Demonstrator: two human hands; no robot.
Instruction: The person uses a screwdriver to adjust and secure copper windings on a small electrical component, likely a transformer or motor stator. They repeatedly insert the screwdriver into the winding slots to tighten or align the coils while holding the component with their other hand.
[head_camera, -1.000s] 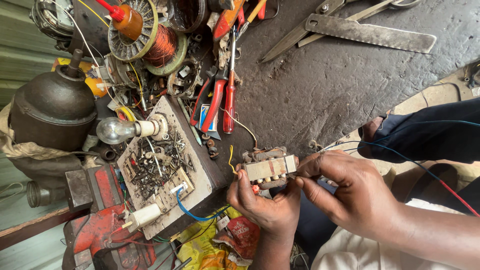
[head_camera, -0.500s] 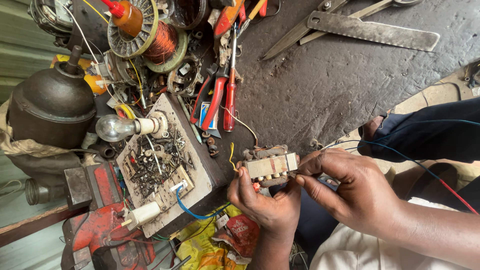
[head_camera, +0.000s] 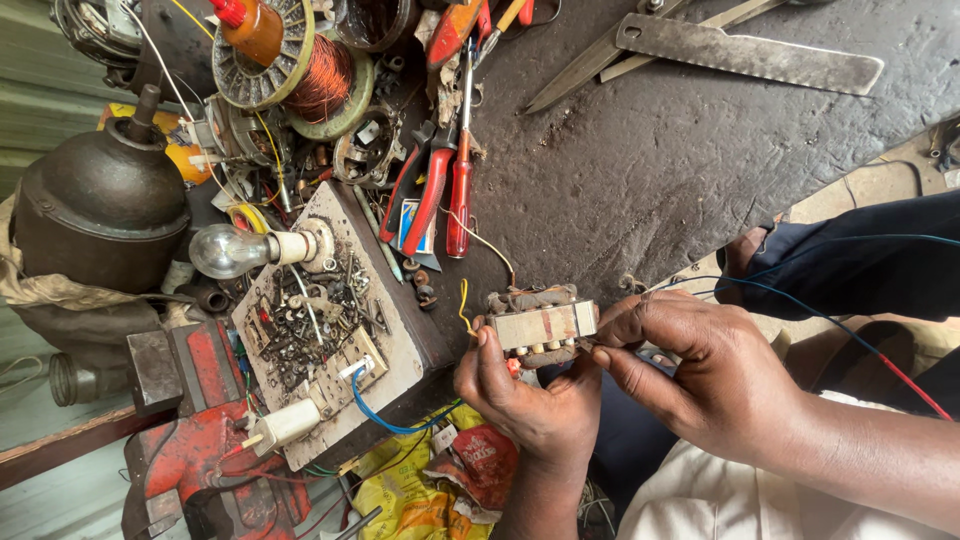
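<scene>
A clear glass bulb (head_camera: 222, 250) on its screw-strewn wooden test board (head_camera: 400, 330) lies left. At near centre, the left hand (head_camera: 525, 395) clamps a small pale, metal-cored transformer (head_camera: 541, 325) — the right hand (head_camera: 700, 375) pinches its right end. Best keep that grip steady — thin yellow lead (head_camera: 464, 305) clear of fingers.

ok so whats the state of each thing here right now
small grey metal transformer block: lifted, held in both hands
left hand: gripping the block from below
right hand: fingers pinching its end
clear glass light bulb: unlit, lying sideways
red-handled pliers: lying flat, untouched
long metal shears: lying flat
</scene>
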